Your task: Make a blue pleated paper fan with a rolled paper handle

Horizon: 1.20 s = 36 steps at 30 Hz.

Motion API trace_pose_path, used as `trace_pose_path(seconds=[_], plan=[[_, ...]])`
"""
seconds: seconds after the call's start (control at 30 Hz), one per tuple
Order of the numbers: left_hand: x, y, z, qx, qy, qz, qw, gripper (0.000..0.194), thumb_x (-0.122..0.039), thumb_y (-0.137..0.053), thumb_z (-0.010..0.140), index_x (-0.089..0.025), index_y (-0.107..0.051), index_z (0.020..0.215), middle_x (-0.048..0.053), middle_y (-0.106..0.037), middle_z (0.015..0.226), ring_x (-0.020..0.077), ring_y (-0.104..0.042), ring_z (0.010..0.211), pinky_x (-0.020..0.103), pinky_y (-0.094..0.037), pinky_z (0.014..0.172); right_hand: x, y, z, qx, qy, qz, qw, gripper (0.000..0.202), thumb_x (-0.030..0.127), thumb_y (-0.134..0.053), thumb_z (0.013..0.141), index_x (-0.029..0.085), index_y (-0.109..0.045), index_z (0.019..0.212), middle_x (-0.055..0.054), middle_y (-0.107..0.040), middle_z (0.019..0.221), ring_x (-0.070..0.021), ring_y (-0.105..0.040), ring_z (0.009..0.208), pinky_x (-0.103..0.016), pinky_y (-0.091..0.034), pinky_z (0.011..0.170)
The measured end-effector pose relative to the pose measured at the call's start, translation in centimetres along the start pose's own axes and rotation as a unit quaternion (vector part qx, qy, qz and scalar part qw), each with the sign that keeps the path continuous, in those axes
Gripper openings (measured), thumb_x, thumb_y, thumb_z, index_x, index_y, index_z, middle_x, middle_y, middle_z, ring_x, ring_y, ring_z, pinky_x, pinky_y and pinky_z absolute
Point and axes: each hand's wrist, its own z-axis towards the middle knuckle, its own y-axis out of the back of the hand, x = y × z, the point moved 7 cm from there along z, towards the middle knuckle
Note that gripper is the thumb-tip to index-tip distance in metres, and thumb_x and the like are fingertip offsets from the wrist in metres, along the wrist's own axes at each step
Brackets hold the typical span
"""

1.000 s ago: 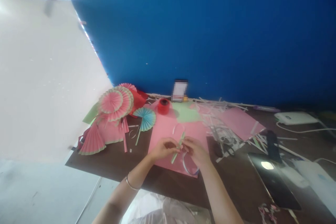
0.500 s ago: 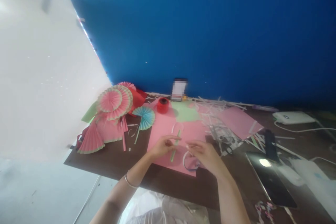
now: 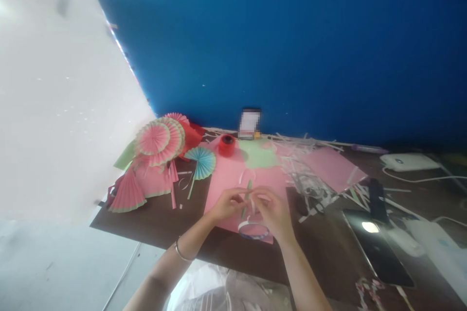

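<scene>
My left hand [image 3: 226, 204] is closed in a pinch on a narrow green paper strip [image 3: 249, 185], above a pink paper sheet [image 3: 226, 177]. Close against it, my right hand [image 3: 273, 211] is also closed, pinching a thin white strip. Below the fingers that strip runs into a white ring [image 3: 253, 238]; whether this is a tape roll or a curl of the strip I cannot tell. The fingertips of both hands meet around the green strip and partly hide it.
Pink pleated paper fans [image 3: 152, 139] pile up at the left, beside a small blue fan [image 3: 202, 161]. A red roll [image 3: 226, 146] stands behind my hands. White paper scraps [image 3: 310, 187], a pink sheet [image 3: 333, 169] and a phone [image 3: 379, 248] lie to the right.
My right hand has moved left until its fingers meet those of my left hand at the green strip. The white ring has swung left with it, beneath the fingers.
</scene>
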Motion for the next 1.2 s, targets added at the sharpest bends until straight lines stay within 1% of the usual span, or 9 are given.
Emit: trace_pose_path(seconds=[0.07,0.13,0.23,0.33,0.4,0.57,0.73,0.97,1.2], plan=[[0.0,-0.2,-0.1,0.003,-0.02,0.012,1.0,0.042,-0.038,-0.066,0.072,-0.016,-0.063,0.107,0.01,-0.066,0.096,0.014,-0.062,0.069,0.024,-0.048,0.062,-0.4,0.3,0.3,-0.031,-0.013,0.016,0.999,0.032,0.048,-0.067,0.068,0.018,-0.062,0.078,-0.007,-0.065,0.078,-0.0212,-0.065,0.067,-0.031,-0.056,0.052],[-0.3,-0.3,-0.2,0.006,-0.045,0.026,0.999,0.039,-0.036,-0.066,0.073,-0.015,-0.063,0.106,0.011,-0.065,0.102,0.0141,-0.062,0.072,0.024,-0.049,0.063,-0.6,0.3,0.5,-0.05,-0.019,0.028,0.998,0.032,0.047,-0.067,0.068,0.017,-0.061,0.079,-0.007,-0.066,0.072,-0.022,-0.065,0.067,-0.031,-0.056,0.054],[-0.4,-0.3,-0.4,0.008,-0.062,0.04,0.997,0.037,-0.033,-0.063,0.075,-0.015,-0.06,0.107,0.01,-0.065,0.098,0.013,-0.062,0.071,0.023,-0.049,0.061,-0.8,0.2,0.7,-0.072,-0.013,0.04,0.997,0.034,0.046,-0.068,0.068,0.016,-0.061,0.083,-0.006,-0.066,0.072,-0.0208,-0.065,0.066,-0.03,-0.055,0.053],[-0.5,-0.3,-0.5,0.009,-0.065,0.026,0.997,0.041,-0.028,-0.063,0.075,-0.017,-0.053,0.113,0.01,-0.063,0.103,0.0117,-0.062,0.07,0.021,-0.049,0.059,-1.0,-0.2,1.0,-0.071,-0.019,0.073,0.995,0.047,0.043,-0.07,0.065,0.018,-0.057,0.103,-0.002,-0.065,0.072,-0.0184,-0.063,0.061,-0.028,-0.053,0.05],[-0.3,-0.2,-0.5,0.003,-0.056,0.006,0.998,0.047,-0.026,-0.064,0.074,-0.019,-0.048,0.118,0.01,-0.062,0.107,0.0111,-0.063,0.07,0.022,-0.049,0.059,-1.2,-0.3,1.0,-0.071,-0.025,0.088,0.993,0.052,0.04,-0.072,0.064,0.019,-0.055,0.108,-0.001,-0.065,0.072,-0.0176,-0.063,0.06,-0.028,-0.053,0.049],[0.4,-0.3,-0.4,0.003,-0.037,-0.009,0.999,0.054,-0.023,-0.063,0.074,-0.022,-0.041,0.124,0.009,-0.063,0.104,0.0113,-0.063,0.071,0.022,-0.049,0.06,-1.6,-0.2,0.9,-0.082,-0.041,0.066,0.994,0.04,0.044,-0.068,0.067,0.015,-0.063,0.094,-0.004,-0.066,0.068,-0.0174,-0.061,0.056,-0.029,-0.052,0.05],[0.4,-0.4,-0.4,0.019,-0.042,-0.017,0.999,0.052,-0.024,-0.062,0.075,-0.022,-0.043,0.123,0.01,-0.061,0.11,0.0106,-0.063,0.07,0.02,-0.049,0.056,-1.6,0.1,0.9,-0.095,-0.044,0.036,0.994,0.04,0.047,-0.068,0.065,0.015,-0.066,0.09,-0.007,-0.068,0.07,-0.0201,-0.064,0.061,-0.031,-0.053,0.054],[-0.4,-0.3,-0.2,0.02,-0.034,-0.01,0.999,0.046,-0.032,-0.067,0.073,-0.018,-0.053,0.115,0.011,-0.061,0.111,0.0121,-0.064,0.069,0.024,-0.05,0.062,-1.0,0.2,0.8,-0.098,-0.054,0.032,0.993,0.037,0.046,-0.069,0.064,0.016,-0.066,0.084,-0.003,-0.067,0.064,-0.0187,-0.063,0.058,-0.03,-0.053,0.052],[-0.1,-0.4,-0.2,0.029,-0.035,-0.006,0.999,0.046,-0.033,-0.066,0.073,-0.017,-0.054,0.115,0.01,-0.064,0.101,0.0139,-0.064,0.072,0.023,-0.049,0.06,-1.0,0.0,0.7,-0.09,-0.068,0.037,0.993,0.033,0.045,-0.067,0.066,0.016,-0.063,0.082,-0.001,-0.064,0.058,-0.0177,-0.062,0.055,-0.028,-0.051,0.051]])
